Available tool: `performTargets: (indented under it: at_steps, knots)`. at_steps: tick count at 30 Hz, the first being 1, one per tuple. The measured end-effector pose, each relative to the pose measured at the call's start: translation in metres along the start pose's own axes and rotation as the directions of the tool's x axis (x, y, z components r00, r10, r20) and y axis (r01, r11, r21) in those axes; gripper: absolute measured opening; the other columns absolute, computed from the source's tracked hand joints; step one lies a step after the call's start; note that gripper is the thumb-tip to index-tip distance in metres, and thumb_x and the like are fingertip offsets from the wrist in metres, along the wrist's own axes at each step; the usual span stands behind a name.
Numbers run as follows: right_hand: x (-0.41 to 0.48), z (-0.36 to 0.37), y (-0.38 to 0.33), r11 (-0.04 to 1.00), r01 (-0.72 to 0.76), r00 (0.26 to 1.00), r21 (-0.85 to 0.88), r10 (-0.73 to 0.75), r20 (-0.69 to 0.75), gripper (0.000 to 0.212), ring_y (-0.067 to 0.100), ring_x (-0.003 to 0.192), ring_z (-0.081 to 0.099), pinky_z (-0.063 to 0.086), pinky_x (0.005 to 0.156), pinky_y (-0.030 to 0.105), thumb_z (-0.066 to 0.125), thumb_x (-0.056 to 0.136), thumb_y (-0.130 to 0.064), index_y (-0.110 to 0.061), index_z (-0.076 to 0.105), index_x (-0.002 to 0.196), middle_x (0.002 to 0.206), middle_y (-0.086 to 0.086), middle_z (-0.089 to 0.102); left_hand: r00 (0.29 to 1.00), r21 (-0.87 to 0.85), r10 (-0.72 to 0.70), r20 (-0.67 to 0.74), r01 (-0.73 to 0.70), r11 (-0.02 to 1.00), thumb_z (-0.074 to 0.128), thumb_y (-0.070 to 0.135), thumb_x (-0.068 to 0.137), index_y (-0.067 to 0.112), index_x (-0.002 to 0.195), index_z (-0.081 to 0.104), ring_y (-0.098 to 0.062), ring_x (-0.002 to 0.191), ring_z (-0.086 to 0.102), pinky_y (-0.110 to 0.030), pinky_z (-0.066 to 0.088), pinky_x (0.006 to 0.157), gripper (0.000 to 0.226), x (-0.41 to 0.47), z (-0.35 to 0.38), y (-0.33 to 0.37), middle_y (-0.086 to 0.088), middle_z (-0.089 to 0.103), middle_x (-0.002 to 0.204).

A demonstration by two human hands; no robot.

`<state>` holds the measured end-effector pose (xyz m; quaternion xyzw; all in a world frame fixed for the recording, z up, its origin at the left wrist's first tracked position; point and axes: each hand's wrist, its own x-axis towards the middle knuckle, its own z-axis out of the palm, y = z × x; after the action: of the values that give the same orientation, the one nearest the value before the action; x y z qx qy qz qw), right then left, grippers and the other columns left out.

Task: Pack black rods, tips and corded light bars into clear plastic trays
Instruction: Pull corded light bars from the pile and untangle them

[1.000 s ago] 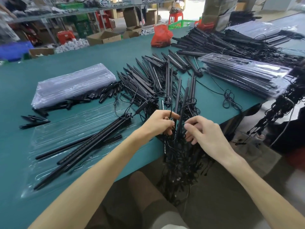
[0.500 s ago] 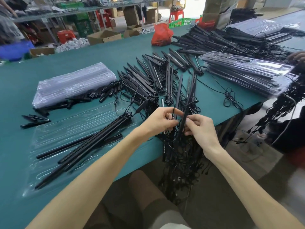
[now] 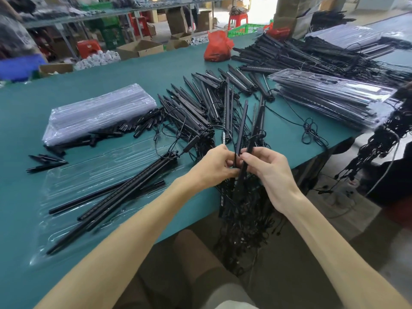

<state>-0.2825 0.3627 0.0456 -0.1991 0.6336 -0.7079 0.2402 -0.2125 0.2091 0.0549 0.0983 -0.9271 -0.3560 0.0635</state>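
A clear tray (image 3: 89,175) holding black rods (image 3: 116,201) lies left on the green table (image 3: 33,108); at its near edge the left hand (image 3: 214,166) pinches a corded light bar (image 3: 242,126), the right hand (image 3: 267,170) a second light bar (image 3: 256,130) alongside.

Legible text, labels, numbers: none. Cardboard boxes (image 3: 140,49), red bag (image 3: 217,46) and packed clear trays (image 3: 334,97) show no marking that can be made out. Shelf goods (image 3: 66,10) are too blurred to read.
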Motion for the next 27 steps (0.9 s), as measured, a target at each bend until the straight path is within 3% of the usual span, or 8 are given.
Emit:
performTargets:
  at_steps: [5, 9, 13, 15, 18, 19, 23, 27]
  knots:
    - [0.001, -0.001, 0.004, 0.991, 0.056, 0.988, -0.123, -0.072, -0.133, 0.013, 0.02, 0.097, 0.07, 0.056, 0.094, 0.04, 0.069, 0.092, -0.014, -0.018, 0.072, 0.103, 0.098, 0.002, 0.075, 0.993, -0.092, 0.011, -0.115, -0.022, 0.996, 0.078, 0.016, 0.087, 0.017, 0.088, 0.073, -0.003, 0.071, 0.054, -0.01, 0.041, 0.068, 0.005, -0.002, 0.003, 0.001, 0.001, 0.055, 0.091]
    - [0.004, -0.009, 0.006, 0.973, 0.098, 0.972, -0.208, -0.139, -0.19, 0.017, 0.01, 0.083, 0.066, 0.056, 0.068, 0.024, 0.065, 0.093, -0.015, -0.024, 0.069, 0.107, 0.095, -0.002, 0.071, 0.984, -0.184, 0.01, -0.179, -0.043, 0.982, 0.076, 0.012, 0.088, 0.012, 0.089, 0.071, -0.011, 0.072, 0.069, -0.021, 0.055, 0.069, 0.005, 0.003, 0.001, 0.009, -0.003, 0.07, 0.087]
    - [0.004, -0.015, 0.009, 0.948, 0.12, 0.963, -0.294, -0.183, -0.2, 0.016, 0.011, 0.07, 0.064, 0.049, 0.056, 0.015, 0.06, 0.096, -0.019, -0.033, 0.064, 0.103, 0.094, 0.005, 0.069, 0.974, -0.245, -0.007, -0.227, -0.05, 0.968, 0.069, 0.007, 0.093, 0.007, 0.093, 0.069, -0.019, 0.08, 0.073, -0.027, 0.056, 0.067, 0.001, 0.006, -0.006, 0.018, -0.009, 0.075, 0.089]
    - [0.005, -0.017, 0.01, 0.933, 0.102, 0.961, -0.345, -0.182, -0.209, 0.013, 0.011, 0.071, 0.066, 0.051, 0.059, 0.016, 0.059, 0.097, -0.022, -0.027, 0.064, 0.108, 0.098, 0.008, 0.067, 0.967, -0.291, -0.03, -0.254, -0.047, 0.955, 0.064, 0.005, 0.096, 0.009, 0.092, 0.064, -0.02, 0.081, 0.072, -0.028, 0.057, 0.063, 0.006, 0.006, -0.011, 0.021, -0.011, 0.075, 0.094]
    - [0.008, -0.02, 0.009, 0.908, 0.046, 0.961, -0.416, -0.154, -0.231, 0.048, 0.015, 0.098, 0.066, 0.056, 0.089, 0.034, 0.063, 0.097, -0.03, -0.017, 0.048, 0.141, 0.118, 0.004, 0.06, 0.955, -0.362, -0.046, -0.294, -0.066, 0.93, 0.062, 0.001, 0.097, 0.003, 0.096, 0.062, -0.022, 0.083, 0.073, -0.03, 0.059, 0.062, 0.001, 0.007, -0.02, 0.025, -0.012, 0.076, 0.096]
    - [0.008, -0.02, 0.008, 0.901, 0.052, 0.957, -0.431, -0.168, -0.238, 0.055, 0.014, 0.101, 0.064, 0.056, 0.09, 0.036, 0.065, 0.096, -0.031, -0.02, 0.042, 0.144, 0.121, 0.001, 0.057, 0.947, -0.381, -0.052, -0.316, -0.076, 0.921, 0.061, 0.0, 0.097, -0.001, 0.098, 0.062, -0.024, 0.082, 0.073, -0.033, 0.061, 0.063, 0.002, 0.008, -0.023, 0.026, -0.014, 0.075, 0.096]
    - [0.003, -0.012, 0.006, 0.823, 0.179, 0.914, -0.539, -0.343, -0.219, 0.049, -0.005, 0.087, 0.058, 0.05, 0.074, 0.018, 0.065, 0.096, -0.026, -0.024, 0.039, 0.137, 0.113, -0.002, 0.052, 0.922, -0.483, -0.138, -0.361, -0.058, 0.873, 0.061, 0.0, 0.097, -0.008, 0.102, 0.062, -0.035, 0.083, 0.072, -0.045, 0.062, 0.07, 0.009, 0.012, -0.029, 0.03, -0.023, 0.073, 0.095]
    - [0.0, -0.006, 0.007, 0.68, 0.295, 0.858, -0.671, -0.498, -0.127, 0.05, 0.006, 0.079, 0.057, 0.047, 0.068, 0.013, 0.061, 0.097, -0.013, -0.03, 0.037, 0.137, 0.109, -0.003, 0.042, 0.932, -0.552, -0.187, -0.311, -0.017, 0.834, 0.064, 0.002, 0.096, -0.008, 0.102, 0.062, -0.03, 0.08, 0.07, -0.04, 0.063, 0.071, 0.012, 0.015, -0.03, 0.033, -0.028, 0.071, 0.1]
